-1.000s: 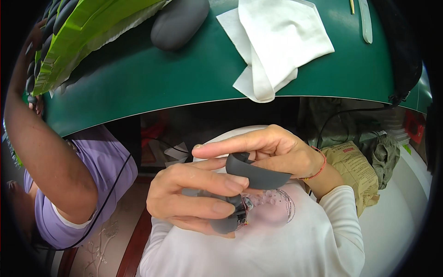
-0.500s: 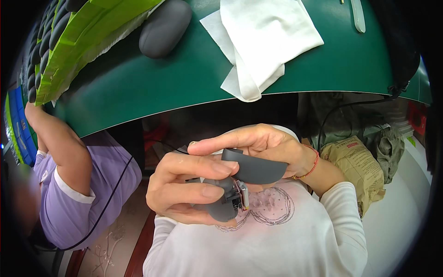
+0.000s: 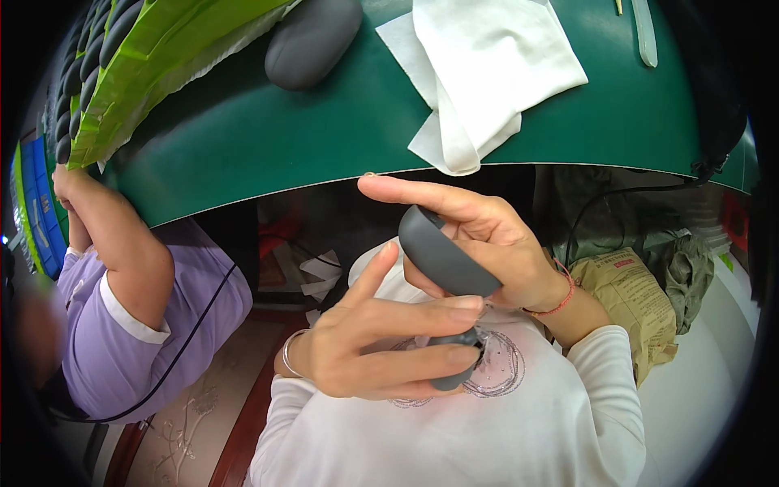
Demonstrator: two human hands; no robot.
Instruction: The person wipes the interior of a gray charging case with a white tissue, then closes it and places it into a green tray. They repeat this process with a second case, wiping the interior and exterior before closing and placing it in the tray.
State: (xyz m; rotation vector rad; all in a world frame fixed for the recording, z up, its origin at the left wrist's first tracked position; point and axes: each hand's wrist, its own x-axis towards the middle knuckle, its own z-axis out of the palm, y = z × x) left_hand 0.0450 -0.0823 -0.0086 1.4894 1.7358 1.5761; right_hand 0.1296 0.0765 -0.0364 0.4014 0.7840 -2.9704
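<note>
My right hand holds a curved dark-grey shell, shaped like a mouse cover, between thumb and palm; its index finger points out to the left. Below it, my left hand grips a dark-grey mouse body, with its index finger raised and other fingers across the part. Most of the body is behind my fingers, so its inside is hidden. Shell and body are apart, held in front of my white top. A whole dark-grey computer mouse lies on the green table ahead.
A folded white cloth lies on the table, with a pale flat tool farther right. Dark-grey mice stand in rows on a green-covered stack at upper left. A person in purple sits at left. A brown paper bag stands at right.
The shell has tilted and moved apart from the mouse body. My left hand has moved right and turned, so the electronics seen earlier are now hidden. The view has shifted slightly.
</note>
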